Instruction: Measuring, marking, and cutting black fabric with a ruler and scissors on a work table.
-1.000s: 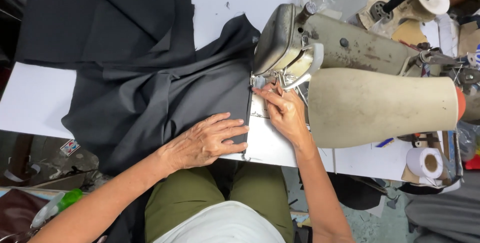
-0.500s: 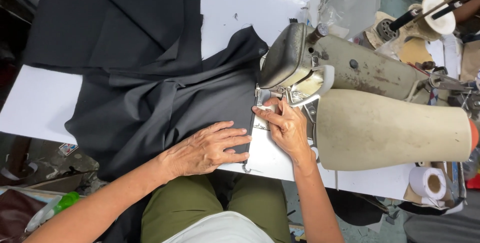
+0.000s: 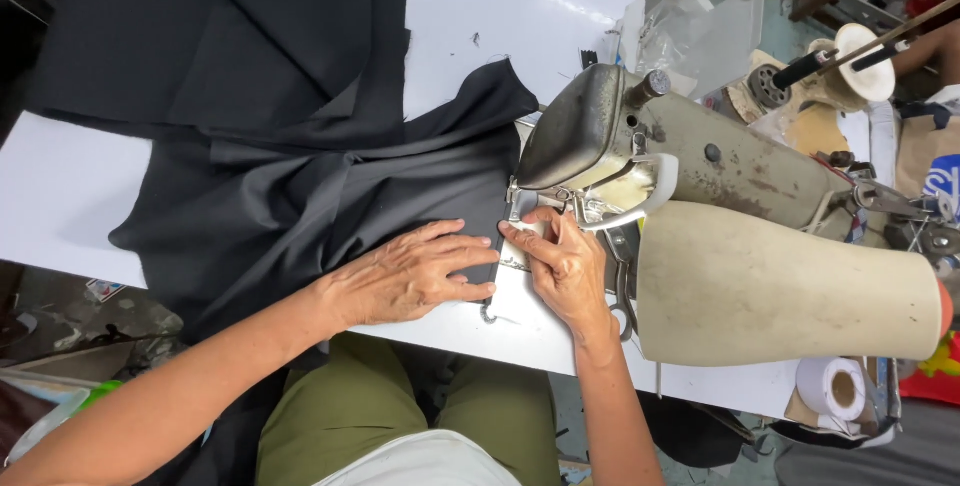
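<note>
A large piece of black fabric lies spread over the white table. My left hand rests flat on the fabric's edge, fingers spread, pressing it down. Just to its right, my right hand pinches the fabric edge beside the presser foot of the grey sewing machine. The needle area is partly hidden by my fingers.
The machine's beige motor housing fills the right side. A thread cone and clear plastic bag sit behind the machine. A white tape roll lies at the lower right. More black cloth is stacked at the far left.
Both hands have stayed at the fabric edge by the needle; my right hand has slid slightly closer to the presser foot. The view has shifted a little.
</note>
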